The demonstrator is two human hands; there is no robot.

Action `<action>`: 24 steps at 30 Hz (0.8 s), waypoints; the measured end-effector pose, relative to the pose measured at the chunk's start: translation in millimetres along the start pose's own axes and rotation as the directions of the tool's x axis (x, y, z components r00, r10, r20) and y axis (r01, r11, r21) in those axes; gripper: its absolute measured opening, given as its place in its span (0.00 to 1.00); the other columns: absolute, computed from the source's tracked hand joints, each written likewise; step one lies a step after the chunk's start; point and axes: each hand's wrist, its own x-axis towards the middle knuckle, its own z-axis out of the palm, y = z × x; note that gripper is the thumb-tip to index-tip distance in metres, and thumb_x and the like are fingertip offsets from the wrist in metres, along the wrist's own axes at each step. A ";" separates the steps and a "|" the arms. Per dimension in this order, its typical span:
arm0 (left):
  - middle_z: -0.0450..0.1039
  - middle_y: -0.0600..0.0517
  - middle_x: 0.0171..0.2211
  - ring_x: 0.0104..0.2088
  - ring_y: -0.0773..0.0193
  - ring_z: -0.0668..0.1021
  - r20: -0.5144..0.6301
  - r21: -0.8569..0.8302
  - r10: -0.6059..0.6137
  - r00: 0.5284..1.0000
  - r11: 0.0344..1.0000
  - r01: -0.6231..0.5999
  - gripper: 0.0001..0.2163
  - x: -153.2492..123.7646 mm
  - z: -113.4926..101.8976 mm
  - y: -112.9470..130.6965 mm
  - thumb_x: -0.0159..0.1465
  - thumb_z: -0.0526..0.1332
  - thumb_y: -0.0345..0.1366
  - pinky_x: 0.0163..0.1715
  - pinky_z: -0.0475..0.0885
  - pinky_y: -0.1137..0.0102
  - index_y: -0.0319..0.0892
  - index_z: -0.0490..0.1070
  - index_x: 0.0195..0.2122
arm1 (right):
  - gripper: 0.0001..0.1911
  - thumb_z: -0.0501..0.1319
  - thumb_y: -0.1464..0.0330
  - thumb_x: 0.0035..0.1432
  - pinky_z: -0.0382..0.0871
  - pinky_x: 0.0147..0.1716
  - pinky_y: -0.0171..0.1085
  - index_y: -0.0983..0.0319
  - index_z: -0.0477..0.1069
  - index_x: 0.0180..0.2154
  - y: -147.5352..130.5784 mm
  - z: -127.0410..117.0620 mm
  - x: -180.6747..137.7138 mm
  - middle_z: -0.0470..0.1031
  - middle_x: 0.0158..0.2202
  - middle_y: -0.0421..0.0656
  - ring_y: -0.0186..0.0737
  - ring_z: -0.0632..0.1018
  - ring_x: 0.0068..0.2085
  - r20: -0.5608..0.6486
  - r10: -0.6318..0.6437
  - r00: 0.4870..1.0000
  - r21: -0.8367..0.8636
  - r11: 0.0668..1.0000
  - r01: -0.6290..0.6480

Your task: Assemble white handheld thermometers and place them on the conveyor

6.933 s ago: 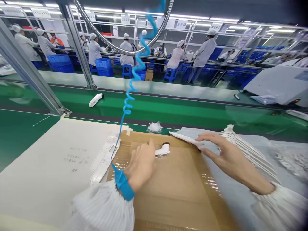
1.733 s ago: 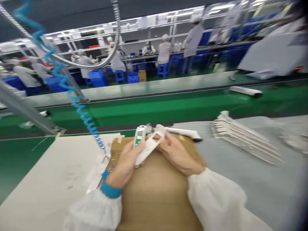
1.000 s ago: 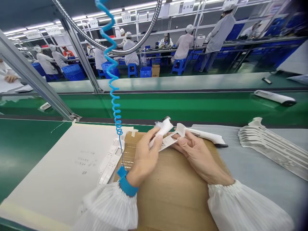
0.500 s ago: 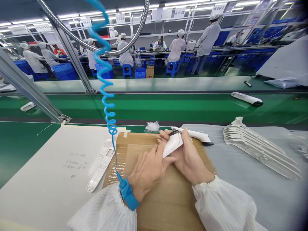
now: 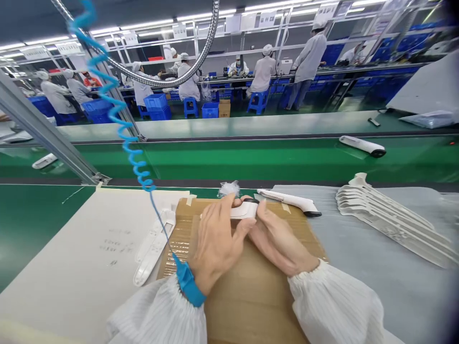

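Both hands meet over a taped cardboard sheet (image 5: 251,291) and grip one white plastic device (image 5: 245,210) with a black tip. My left hand (image 5: 215,243), with a blue wrist strap (image 5: 188,285) and coiled blue cord (image 5: 118,119), closes over the device from the left. From the right, my right hand (image 5: 276,239) pinches it with its fingers. Just beyond them lies another white device with a black end (image 5: 289,200). Two white shell halves (image 5: 154,243) lie to the left, on a white sheet (image 5: 79,258).
A fanned stack of white shell halves (image 5: 387,217) lies on grey foam at right. A white device (image 5: 362,145) and another (image 5: 43,161) ride the green conveyor belt (image 5: 251,157). A tuft of white scraps (image 5: 228,188) sits at the cardboard's far edge. Workers in white stand beyond.
My hands took up the device and a shell half, brought them together in the air, then lowered the joined piece onto the cardboard, where both hands now press on it.
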 end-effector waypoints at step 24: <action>0.77 0.52 0.53 0.51 0.56 0.77 0.224 -0.092 0.062 0.973 0.995 -0.042 0.16 3.7 -5.3 -22.6 0.74 0.51 0.43 0.53 0.70 0.60 0.50 0.69 0.58 | 0.14 0.67 0.55 0.60 0.73 0.50 0.36 0.59 0.77 0.37 -8.4 -4.6 -1.1 0.74 0.37 0.40 0.39 0.75 0.45 -0.070 -0.027 0.997 0.140 0.990 0.036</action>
